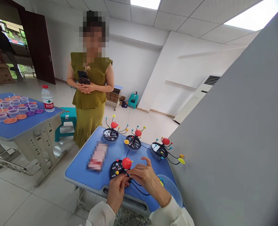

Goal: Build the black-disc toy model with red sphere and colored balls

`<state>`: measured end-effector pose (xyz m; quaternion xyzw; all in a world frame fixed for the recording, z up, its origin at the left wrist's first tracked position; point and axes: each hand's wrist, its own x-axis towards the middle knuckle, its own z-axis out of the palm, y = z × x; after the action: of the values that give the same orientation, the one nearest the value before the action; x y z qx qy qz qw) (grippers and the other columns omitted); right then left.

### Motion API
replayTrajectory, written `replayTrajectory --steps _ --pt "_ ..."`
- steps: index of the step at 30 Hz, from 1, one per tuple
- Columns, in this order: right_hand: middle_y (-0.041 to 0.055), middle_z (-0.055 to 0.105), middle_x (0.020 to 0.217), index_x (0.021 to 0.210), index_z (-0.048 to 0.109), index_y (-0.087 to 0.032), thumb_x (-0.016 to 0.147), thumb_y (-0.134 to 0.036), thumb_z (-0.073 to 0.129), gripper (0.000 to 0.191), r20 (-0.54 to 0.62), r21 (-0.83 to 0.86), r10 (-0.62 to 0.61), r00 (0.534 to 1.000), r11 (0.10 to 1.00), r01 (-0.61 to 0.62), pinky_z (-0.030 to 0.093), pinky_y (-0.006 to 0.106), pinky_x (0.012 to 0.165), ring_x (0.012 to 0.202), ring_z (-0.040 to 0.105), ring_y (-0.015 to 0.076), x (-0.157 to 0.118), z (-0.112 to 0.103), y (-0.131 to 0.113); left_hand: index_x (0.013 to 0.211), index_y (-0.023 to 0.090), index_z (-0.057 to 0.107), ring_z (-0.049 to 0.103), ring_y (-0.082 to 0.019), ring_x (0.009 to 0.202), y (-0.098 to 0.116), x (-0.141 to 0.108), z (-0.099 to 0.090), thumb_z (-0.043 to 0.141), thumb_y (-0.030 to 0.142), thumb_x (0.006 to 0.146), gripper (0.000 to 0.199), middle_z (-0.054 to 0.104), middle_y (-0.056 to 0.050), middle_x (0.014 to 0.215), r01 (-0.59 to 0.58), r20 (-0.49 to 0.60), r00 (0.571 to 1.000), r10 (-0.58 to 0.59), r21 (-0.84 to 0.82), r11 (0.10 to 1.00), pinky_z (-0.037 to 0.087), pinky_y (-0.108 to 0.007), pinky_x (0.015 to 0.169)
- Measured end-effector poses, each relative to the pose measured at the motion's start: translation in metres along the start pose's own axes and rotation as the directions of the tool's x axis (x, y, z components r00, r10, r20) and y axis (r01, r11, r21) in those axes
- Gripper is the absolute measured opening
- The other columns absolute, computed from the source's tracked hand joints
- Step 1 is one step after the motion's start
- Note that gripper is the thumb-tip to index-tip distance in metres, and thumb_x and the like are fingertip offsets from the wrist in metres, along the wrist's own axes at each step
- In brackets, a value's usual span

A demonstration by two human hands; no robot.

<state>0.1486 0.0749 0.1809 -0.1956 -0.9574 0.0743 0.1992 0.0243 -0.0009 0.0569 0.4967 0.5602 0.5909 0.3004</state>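
A solar system model (115,168) with a round black base, a red centre ball (127,163) and thin curved black arms stands near the front edge of the blue desk. My left hand (117,188) is closed at the front of the base, thumb and fingers pinched on the model. From the right, my right hand (144,175) pinches with thumb and index finger at the black arms just below the red ball; its other fingers are raised. The exact spot under the fingertips is hidden.
Three similar models (110,134) (133,142) (159,150) line the desk's back edge. A blurred pink item (97,157) lies at left. A clear round tub (170,188) stands at right, beside a grey wall (235,141). A person (89,94) stands beyond the desk.
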Motion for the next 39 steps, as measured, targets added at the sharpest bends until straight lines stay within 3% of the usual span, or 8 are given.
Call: replayTrajectory --steps 13,17,20,24,30,33,36,39 --pt "-0.0037 0.073 0.068 0.083 0.069 -0.025 0.091 -0.019 0.061 0.013 0.058 -0.138 -0.05 0.997 0.989 0.058 0.026 0.042 0.105 0.068 0.066 0.0144 0.008 0.0 -0.012 0.086 0.02 0.069 0.071 -0.019 0.064 0.001 0.0 -0.002 0.038 0.044 0.096 0.04 0.074 -0.005 0.07 0.029 0.001 1.0 -0.029 -0.004 1.0 0.057 -0.028 0.064" --pt "-0.0033 0.076 0.074 0.098 0.07 -0.027 0.09 -0.025 0.064 0.009 0.043 -0.081 -0.014 0.999 0.997 0.017 0.028 0.042 0.103 0.071 0.067 0.0139 0.005 -0.011 -0.009 0.086 0.021 0.067 0.072 -0.021 0.069 0.001 -0.001 -0.005 0.038 0.046 0.095 0.039 0.076 -0.007 0.076 0.043 0.03 0.999 -0.043 -0.008 0.999 0.059 -0.031 0.069" --pt "0.0004 0.078 0.083 0.112 0.067 -0.029 0.095 -0.033 0.056 0.02 -0.109 -0.011 0.108 0.988 0.994 -0.11 0.032 0.042 0.1 0.071 0.069 0.0147 -0.008 -0.04 0.005 0.089 0.021 0.065 0.074 -0.022 0.076 0.0 -0.002 -0.009 0.038 0.048 0.095 0.039 0.077 -0.009 0.086 0.047 0.06 0.997 -0.045 -0.019 0.999 0.059 -0.033 0.072" --pt "0.0028 0.079 0.08 0.101 0.071 -0.025 0.097 -0.037 0.049 0.025 -0.336 -0.003 0.384 0.86 0.913 -0.409 0.044 0.039 0.087 0.07 0.068 0.0191 -0.045 -0.07 0.033 0.103 0.022 0.061 0.074 -0.023 0.086 -0.004 -0.005 -0.011 0.037 0.048 0.095 0.037 0.077 -0.01 0.097 0.053 0.088 0.995 -0.053 0.004 0.999 0.06 -0.035 0.079" --pt "0.002 0.078 0.083 0.086 0.072 -0.023 0.09 -0.023 0.056 0.017 -0.078 -0.295 0.583 0.809 0.761 -0.577 0.046 0.031 0.071 0.075 0.071 0.0196 -0.094 -0.038 0.051 0.136 0.025 0.04 0.074 -0.021 0.091 -0.013 -0.017 -0.019 0.036 0.043 0.097 0.043 0.076 -0.007 0.101 -0.069 0.058 0.997 0.057 0.254 0.965 0.062 -0.031 0.071" --pt "0.0041 0.078 0.086 0.085 0.072 -0.024 0.088 -0.02 0.06 0.012 -0.096 -0.327 0.614 0.783 0.724 -0.608 0.044 0.031 0.07 0.08 0.071 0.0215 -0.099 -0.017 0.05 0.135 0.025 0.045 0.074 -0.022 0.087 -0.025 -0.028 -0.03 0.043 0.043 0.095 0.043 0.076 -0.006 0.1 -0.248 0.019 0.96 0.28 0.528 0.812 0.061 -0.03 0.065" --pt "0.0047 0.077 0.087 0.083 0.07 -0.023 0.086 -0.019 0.062 0.01 -0.109 -0.339 0.634 0.765 0.7 -0.628 0.043 0.031 0.073 0.082 0.071 0.0217 -0.097 -0.006 0.051 0.126 0.03 0.058 0.071 -0.024 0.092 -0.039 -0.039 -0.038 0.054 0.041 0.091 0.038 0.075 -0.004 0.107 -0.41 0.161 0.872 0.461 0.754 0.513 0.06 -0.031 0.07" --pt "0.004 0.077 0.088 0.081 0.069 -0.023 0.084 -0.016 0.063 0.009 -0.107 -0.332 0.644 0.757 0.695 -0.638 0.043 0.031 0.074 0.082 0.07 0.0215 -0.097 -0.003 0.054 0.129 0.035 0.058 0.069 -0.023 0.092 -0.049 -0.047 -0.038 0.053 0.038 0.091 0.038 0.072 -0.002 0.113 -0.478 0.287 0.816 0.502 0.824 0.305 0.058 -0.03 0.064"
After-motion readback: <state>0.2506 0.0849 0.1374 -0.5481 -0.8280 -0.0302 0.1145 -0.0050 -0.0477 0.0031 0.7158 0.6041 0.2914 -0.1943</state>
